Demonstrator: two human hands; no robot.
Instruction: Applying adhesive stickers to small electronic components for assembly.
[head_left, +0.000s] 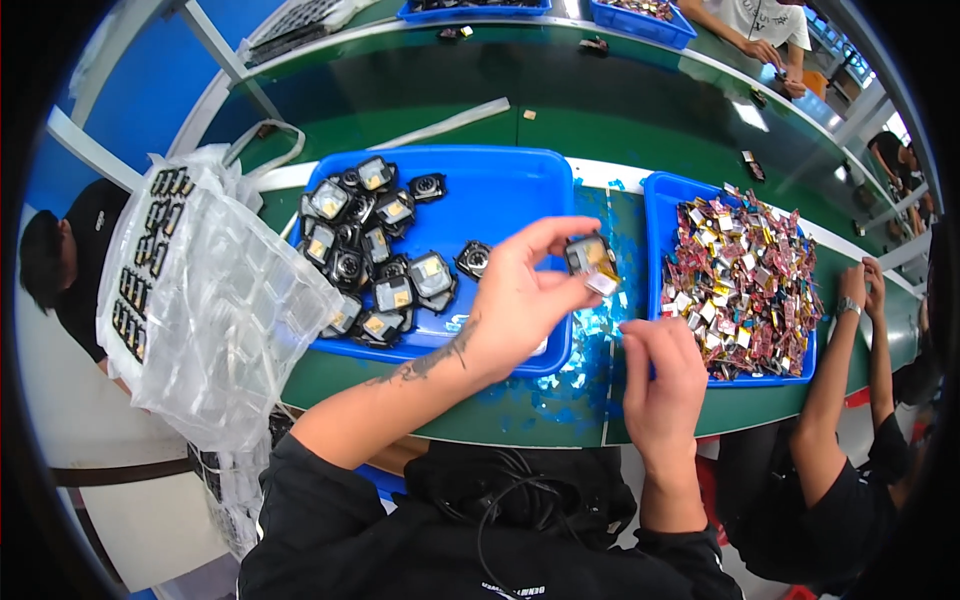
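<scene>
My left hand [515,298] pinches a smartwatch case [584,254] between thumb and fingers, above the strip of table between two blue trays. A small silver-and-yellow piece [602,283] shows at the case's lower edge. Close by on the right, my right hand [664,385] is closed, thumb and fingertips drawn together; whatever they may hold is too small to make out. It is apart from the case. Under my left forearm, the left blue tray [500,165] holds several black watch cases [392,293], some with grey insides showing.
Small circuit parts [740,280] heap up in the right blue tray [655,200]. Blue film scraps [575,375] litter the green table between the trays. Clear plastic trays [215,290] lean at left. Other people sit at left, right and far right; a conveyor [400,95] runs beyond.
</scene>
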